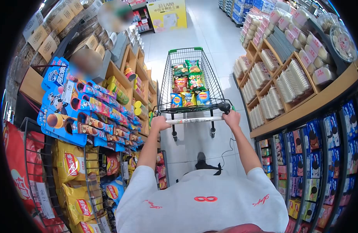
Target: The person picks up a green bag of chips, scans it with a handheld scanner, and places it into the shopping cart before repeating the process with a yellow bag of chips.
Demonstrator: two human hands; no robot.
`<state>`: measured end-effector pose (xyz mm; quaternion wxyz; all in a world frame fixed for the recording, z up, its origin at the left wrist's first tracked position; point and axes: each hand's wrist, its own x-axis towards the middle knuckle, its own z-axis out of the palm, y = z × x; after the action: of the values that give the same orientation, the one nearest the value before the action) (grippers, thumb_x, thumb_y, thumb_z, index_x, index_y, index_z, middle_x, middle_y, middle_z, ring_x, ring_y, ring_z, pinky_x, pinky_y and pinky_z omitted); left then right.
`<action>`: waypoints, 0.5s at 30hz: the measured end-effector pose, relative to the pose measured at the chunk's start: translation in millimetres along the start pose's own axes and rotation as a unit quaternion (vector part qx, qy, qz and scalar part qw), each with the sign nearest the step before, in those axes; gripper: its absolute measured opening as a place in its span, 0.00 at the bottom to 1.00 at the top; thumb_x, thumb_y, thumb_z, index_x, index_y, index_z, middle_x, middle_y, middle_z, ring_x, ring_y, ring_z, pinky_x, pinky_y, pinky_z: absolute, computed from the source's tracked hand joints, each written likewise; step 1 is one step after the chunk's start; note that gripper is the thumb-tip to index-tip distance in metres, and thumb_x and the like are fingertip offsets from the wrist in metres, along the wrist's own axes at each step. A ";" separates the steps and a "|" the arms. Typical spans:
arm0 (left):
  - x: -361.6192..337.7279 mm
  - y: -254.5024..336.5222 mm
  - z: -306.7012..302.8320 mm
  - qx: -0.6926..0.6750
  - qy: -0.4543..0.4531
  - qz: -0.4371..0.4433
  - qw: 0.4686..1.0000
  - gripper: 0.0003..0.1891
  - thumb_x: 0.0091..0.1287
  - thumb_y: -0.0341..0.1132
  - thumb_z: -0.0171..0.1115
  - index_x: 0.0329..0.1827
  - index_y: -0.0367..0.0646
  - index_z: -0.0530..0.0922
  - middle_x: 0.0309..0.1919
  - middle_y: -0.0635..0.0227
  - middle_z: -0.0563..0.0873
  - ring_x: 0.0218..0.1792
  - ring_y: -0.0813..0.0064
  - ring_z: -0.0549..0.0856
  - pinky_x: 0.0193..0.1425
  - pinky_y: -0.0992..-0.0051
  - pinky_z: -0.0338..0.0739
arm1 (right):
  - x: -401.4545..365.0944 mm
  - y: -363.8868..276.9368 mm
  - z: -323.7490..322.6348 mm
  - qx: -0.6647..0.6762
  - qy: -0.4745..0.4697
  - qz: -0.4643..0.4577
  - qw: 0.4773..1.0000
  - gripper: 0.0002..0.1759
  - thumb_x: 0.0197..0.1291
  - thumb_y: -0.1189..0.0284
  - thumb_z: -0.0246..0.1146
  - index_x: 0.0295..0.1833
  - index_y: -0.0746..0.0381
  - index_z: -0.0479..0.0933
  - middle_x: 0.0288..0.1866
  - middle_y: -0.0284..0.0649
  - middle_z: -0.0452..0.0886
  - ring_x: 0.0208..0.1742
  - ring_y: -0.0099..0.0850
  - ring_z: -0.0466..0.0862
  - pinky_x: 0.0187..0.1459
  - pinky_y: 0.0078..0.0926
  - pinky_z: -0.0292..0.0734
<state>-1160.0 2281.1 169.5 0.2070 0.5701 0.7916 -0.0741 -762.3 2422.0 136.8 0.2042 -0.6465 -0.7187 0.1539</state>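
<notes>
Both of my hands grip the white handle point(194, 120) of a green-trimmed shopping cart point(165, 73). My left hand point(160, 123) is wrapped round the handle's left end. Round the right end closes my right hand point(232, 117), beside a black knob-like device point(224, 106) fixed near the handle. Inside the cart's wire basket lie several bags of chips in rows: blue bags point(203, 98) nearest me, red point(181, 83) and green point(195, 81) ones in the middle, more green point(193, 66) at the far end.
On the left, a rack holds yellow chip bags point(76, 163), with a blue snack display point(54, 108) and wooden shelves of canisters point(117, 89) beyond. Wooden shelving point(303, 101) with packaged goods lines the right, above boxed snacks point(315, 136). A yellow promotional box point(167, 15) stands ahead on the tiled floor point(210, 35).
</notes>
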 end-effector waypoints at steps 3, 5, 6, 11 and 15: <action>3.5 4.3 -2.4 -0.019 0.005 -0.012 1.000 0.26 0.45 0.57 0.70 0.43 0.50 0.91 0.42 0.56 0.91 0.46 0.56 0.89 0.56 0.62 0.83 | 11.2 -3.8 -3.3 0.006 -0.023 0.027 0.999 0.17 0.46 0.60 0.67 0.32 0.65 0.86 0.32 0.56 0.86 0.39 0.54 0.87 0.50 0.50 0.80; 5.4 5.1 -1.7 -0.020 0.008 -0.011 1.000 0.26 0.45 0.56 0.70 0.43 0.50 0.91 0.42 0.56 0.91 0.46 0.56 0.89 0.56 0.62 0.83 | 15.5 -4.7 -2.4 0.010 -0.029 0.041 0.999 0.17 0.47 0.60 0.67 0.31 0.65 0.86 0.32 0.56 0.86 0.39 0.54 0.87 0.50 0.49 0.79; 4.7 3.2 0.6 -0.020 0.009 -0.010 1.000 0.26 0.45 0.56 0.70 0.43 0.51 0.91 0.42 0.56 0.91 0.46 0.56 0.89 0.56 0.62 0.83 | 16.0 -5.0 0.5 0.018 -0.028 0.043 0.999 0.17 0.47 0.60 0.67 0.31 0.65 0.86 0.33 0.56 0.86 0.39 0.54 0.87 0.50 0.49 0.79; -15.8 4.7 9.2 0.002 0.042 -0.007 0.999 0.26 0.45 0.57 0.70 0.42 0.50 0.91 0.40 0.56 0.91 0.44 0.55 0.90 0.53 0.60 0.84 | 3.1 8.9 5.3 0.057 -0.037 0.031 0.997 0.17 0.48 0.59 0.68 0.33 0.65 0.86 0.34 0.56 0.87 0.41 0.54 0.87 0.50 0.49 0.78; -36.4 -0.2 19.6 -0.018 0.050 0.001 0.999 0.24 0.44 0.56 0.70 0.40 0.49 0.91 0.38 0.55 0.91 0.42 0.55 0.90 0.52 0.61 0.84 | -22.1 10.6 -1.4 0.076 -0.025 0.025 0.997 0.18 0.50 0.60 0.67 0.35 0.66 0.85 0.32 0.55 0.86 0.39 0.54 0.87 0.48 0.49 0.80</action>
<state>-1145.8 2242.4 166.7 0.1777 0.5698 0.8018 -0.0313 -750.6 2401.2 130.8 0.2310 -0.6427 -0.6937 0.2289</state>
